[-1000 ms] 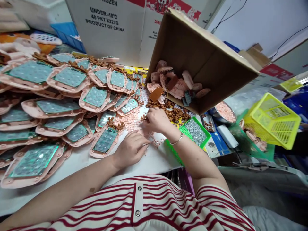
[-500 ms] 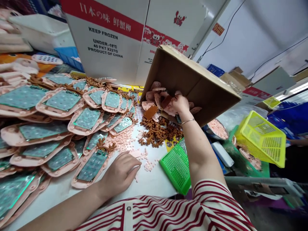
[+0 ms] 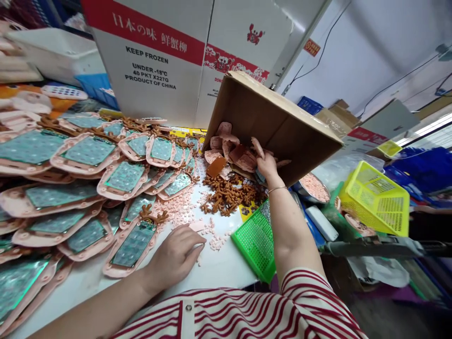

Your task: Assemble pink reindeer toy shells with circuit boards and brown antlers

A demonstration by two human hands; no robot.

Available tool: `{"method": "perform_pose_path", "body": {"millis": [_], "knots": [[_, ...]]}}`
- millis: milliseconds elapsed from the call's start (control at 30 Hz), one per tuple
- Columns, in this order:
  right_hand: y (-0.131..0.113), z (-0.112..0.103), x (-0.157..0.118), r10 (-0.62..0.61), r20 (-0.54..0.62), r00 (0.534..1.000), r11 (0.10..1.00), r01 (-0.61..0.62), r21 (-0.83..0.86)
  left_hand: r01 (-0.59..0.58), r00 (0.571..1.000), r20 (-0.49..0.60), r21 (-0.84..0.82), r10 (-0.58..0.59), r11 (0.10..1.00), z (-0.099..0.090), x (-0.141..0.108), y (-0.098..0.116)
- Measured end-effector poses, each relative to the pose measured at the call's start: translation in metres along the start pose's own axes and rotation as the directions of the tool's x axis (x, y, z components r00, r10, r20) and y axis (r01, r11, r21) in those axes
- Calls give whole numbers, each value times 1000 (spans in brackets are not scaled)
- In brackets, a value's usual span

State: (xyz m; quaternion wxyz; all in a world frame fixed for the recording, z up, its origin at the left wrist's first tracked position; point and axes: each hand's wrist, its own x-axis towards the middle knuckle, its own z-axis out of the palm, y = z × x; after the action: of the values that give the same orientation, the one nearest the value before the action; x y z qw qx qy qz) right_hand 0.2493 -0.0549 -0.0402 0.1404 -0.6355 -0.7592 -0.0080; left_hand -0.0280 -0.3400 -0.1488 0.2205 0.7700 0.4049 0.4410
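Note:
My right hand [image 3: 267, 165] reaches into the tilted cardboard box [image 3: 300, 127] and grips a curved pink plastic shell piece [image 3: 258, 147], which sticks up past its fingers. More pink shell pieces [image 3: 243, 159] and an orange-brown flat piece [image 3: 215, 166] lie around it at the box's mouth. My left hand [image 3: 176, 256] rests on the white table, fingers loosely bent and thumb apart, with nothing visible in it. Beside it are a pink panel with a green circuit board and brown antlers [image 3: 130, 245], and small pink buttons [image 3: 218, 240].
Stacked pink panels with circuit boards [image 3: 81, 188] cover the left side. Brown antler pieces [image 3: 229, 195] are heaped below the box. A green perforated basket [image 3: 256, 242] lies under my right forearm. A yellow basket [image 3: 376, 197] stands at right, and a large white carton [image 3: 155, 99] behind.
My right hand has drawn back slightly from the pile, and a pink shell piece now shows raised in its fingers. My left hand stays in place. The view has shifted a little.

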Motion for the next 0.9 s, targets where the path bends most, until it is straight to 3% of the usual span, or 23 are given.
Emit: {"method": "perform_pose_path", "body": {"millis": [100,233,300,400,433,533,600,667,800,900], "knots": [[-7,-12,-11,194,-185,964,949,-136,286,-18,1000,-10,4,18,1000,0,-1,0],[-26,-35,-29,315,-257,914,799,-109,592,-29,999,-38,-4,29,1000,2,-1,-2],[-39,-45,-44,345,-179,921,630,-86,772,-26,998,-53,-7,26,1000,2,-1,-3],[-63,-54,-75,278,48,959,218,-112,970,-3,997,-76,-40,0,999,2,0,-6],[-72,-54,-87,240,100,966,130,-134,983,18,997,-80,-66,-23,998,2,1,-7],[-97,-46,-131,156,221,963,61,-233,971,151,981,-85,-227,-174,962,-2,5,-10],[-112,-34,-164,76,348,934,30,-351,936,267,943,-73,-421,-326,867,-9,9,-10],[-126,-20,-196,-48,461,886,-27,-463,886,303,914,-15,-637,-405,709,-19,14,-10],[-151,6,-247,-307,577,757,-121,-632,766,257,944,128,-864,-303,433,-35,22,-7],[-167,21,-268,-429,618,659,-152,-727,670,372,923,315,-875,-220,311,-36,20,-2]]}}
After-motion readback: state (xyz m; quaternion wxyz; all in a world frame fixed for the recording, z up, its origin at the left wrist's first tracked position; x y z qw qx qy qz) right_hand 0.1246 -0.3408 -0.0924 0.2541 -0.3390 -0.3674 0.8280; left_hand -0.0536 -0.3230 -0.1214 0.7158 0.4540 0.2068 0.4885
